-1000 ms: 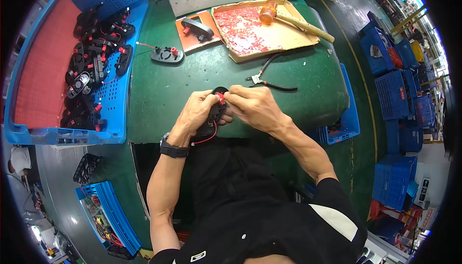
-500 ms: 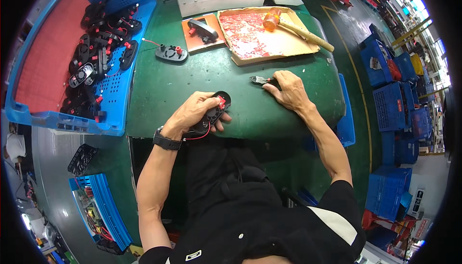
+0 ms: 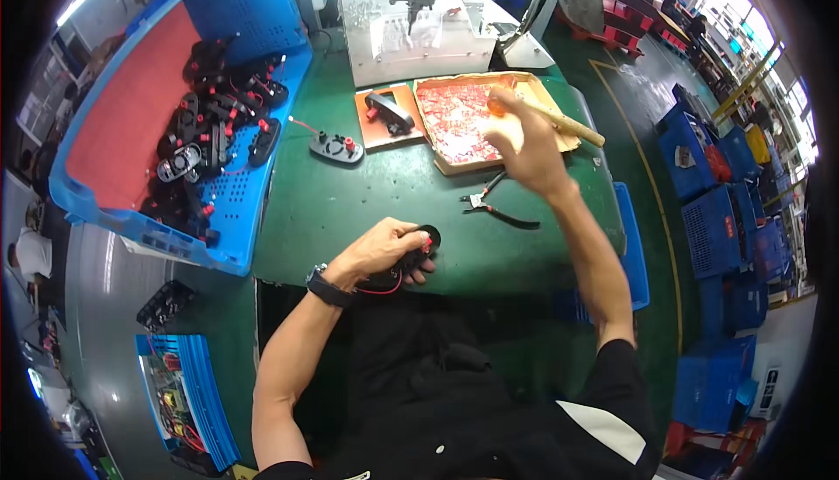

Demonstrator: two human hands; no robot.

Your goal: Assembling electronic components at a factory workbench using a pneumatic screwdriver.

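— Hands, where are yours?
— Your left hand (image 3: 382, 251) clenches the black connector part (image 3: 411, 257) at the bench (image 3: 350, 209) near edge, six o'clock. Your right hand (image 3: 522, 135) hangs released over the cardboard tray (image 3: 454, 117), one o'clock, pliers (image 3: 494, 209) between.

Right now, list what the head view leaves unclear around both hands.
- Black oval plastic part: mostly hidden under the left hand.
- Right hand: its fingers are motion-blurred, so any grip is unclear.
- Small red pieces in the shallow cardboard tray: too small to identify.
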